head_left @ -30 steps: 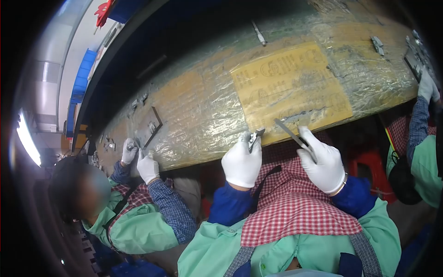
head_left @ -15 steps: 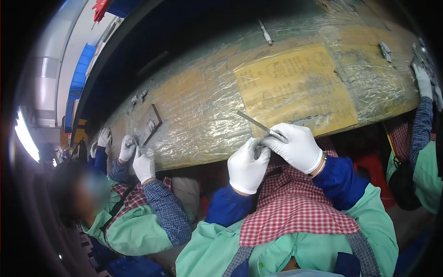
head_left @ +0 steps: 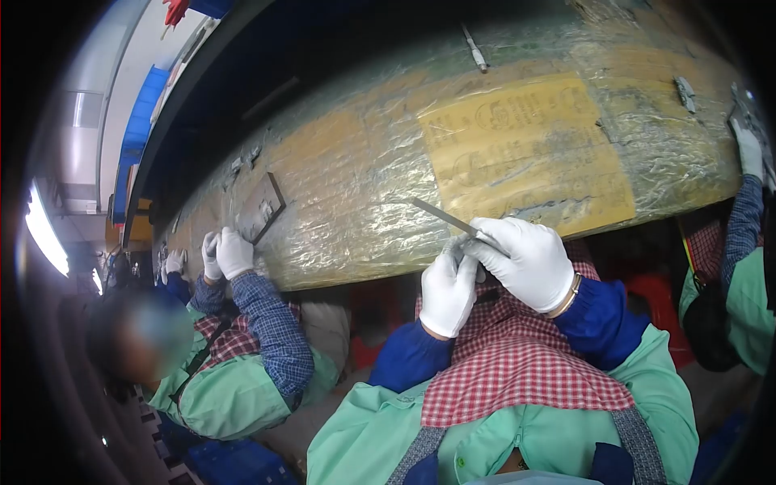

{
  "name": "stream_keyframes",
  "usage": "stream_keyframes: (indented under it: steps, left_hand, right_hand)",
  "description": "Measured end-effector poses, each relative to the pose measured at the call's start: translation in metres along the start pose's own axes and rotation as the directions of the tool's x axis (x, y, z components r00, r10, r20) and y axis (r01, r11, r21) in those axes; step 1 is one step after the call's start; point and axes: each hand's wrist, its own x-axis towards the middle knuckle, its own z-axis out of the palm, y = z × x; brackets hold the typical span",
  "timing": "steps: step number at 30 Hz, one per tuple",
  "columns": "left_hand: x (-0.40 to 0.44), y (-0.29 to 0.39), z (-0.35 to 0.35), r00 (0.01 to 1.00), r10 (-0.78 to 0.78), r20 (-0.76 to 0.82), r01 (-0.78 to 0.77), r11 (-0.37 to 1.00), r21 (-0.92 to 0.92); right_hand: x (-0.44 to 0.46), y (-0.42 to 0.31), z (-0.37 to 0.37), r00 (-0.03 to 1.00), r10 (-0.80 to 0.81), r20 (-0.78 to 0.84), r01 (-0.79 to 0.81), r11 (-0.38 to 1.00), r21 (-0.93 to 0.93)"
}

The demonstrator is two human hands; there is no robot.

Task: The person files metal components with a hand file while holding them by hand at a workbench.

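My right hand [head_left: 525,263], in a white glove, is closed around one end of a thin, dark, flat file [head_left: 440,214]. The file's free end points up and left over the table's front edge. Just left of it, my left hand [head_left: 447,295], also gloved in white, has its fingers pinched together against the right fingertips. Whatever the left fingers hold is hidden between the two hands. A yellow-brown printed sheet [head_left: 525,153] lies on the table beyond my hands.
The table [head_left: 347,218] is wrapped in shiny clear film. A white pen-like tool [head_left: 475,52] and a small grey part [head_left: 685,94] lie farther back. At left, a co-worker's gloved hands [head_left: 234,253] work near a dark plate [head_left: 263,208]. Another co-worker's hand [head_left: 749,149] is at right.
My left hand has shifted right and turned, coming closer against the right hand. The file has tilted slightly. The left co-worker's hands have come together.
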Motion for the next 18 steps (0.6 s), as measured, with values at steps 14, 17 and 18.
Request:
stream_keyframes:
  steps: [14,17,18]
  left_hand:
    - [-0.004,0.000,0.004,1.000,0.007,-0.030,-0.010,0.994,-0.109]
    - [-0.006,-0.009,0.005,0.998,0.043,-0.038,-0.046,0.994,-0.102]
    - [-0.005,-0.015,0.005,0.997,0.061,-0.053,-0.066,0.993,-0.094]
  right_hand:
    - [-0.059,-0.003,-0.030,0.971,0.047,0.236,-0.036,0.998,-0.051]
    - [-0.059,-0.002,-0.027,0.969,0.063,0.238,-0.058,0.998,-0.026]
    - [-0.058,-0.003,-0.027,0.969,0.064,0.239,-0.060,0.998,-0.025]
